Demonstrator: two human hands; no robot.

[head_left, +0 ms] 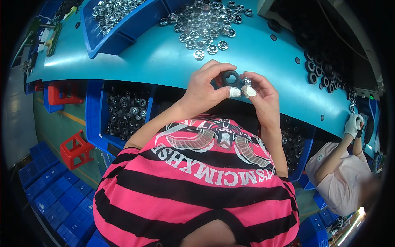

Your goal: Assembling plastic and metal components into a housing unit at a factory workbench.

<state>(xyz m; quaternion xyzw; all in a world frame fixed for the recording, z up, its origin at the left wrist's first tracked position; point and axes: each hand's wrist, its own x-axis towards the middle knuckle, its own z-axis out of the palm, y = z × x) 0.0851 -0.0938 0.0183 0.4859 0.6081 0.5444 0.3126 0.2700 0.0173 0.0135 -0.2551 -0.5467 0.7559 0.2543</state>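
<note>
My left hand (207, 85) pinches a small black rubber tire (231, 78), its open hole showing. Close beside it, my right hand (264, 92) grips a shiny chrome wheel hub (246, 81) between thumb and fingers. Tire and hub are slightly apart. White tape wraps both thumbs. The two hands are above the near edge of the teal table (156, 61). Beyond them lies a loose pile of chrome wheel hubs (205, 24).
A blue bin (123, 31) of hubs stands far left. Black tires (321, 70) lie heaped at right. Below the table edge, a blue crate (95, 111) holds wheels. Red stools (76, 149) stand left. A gloved co-worker (341, 168) works at the right.
</note>
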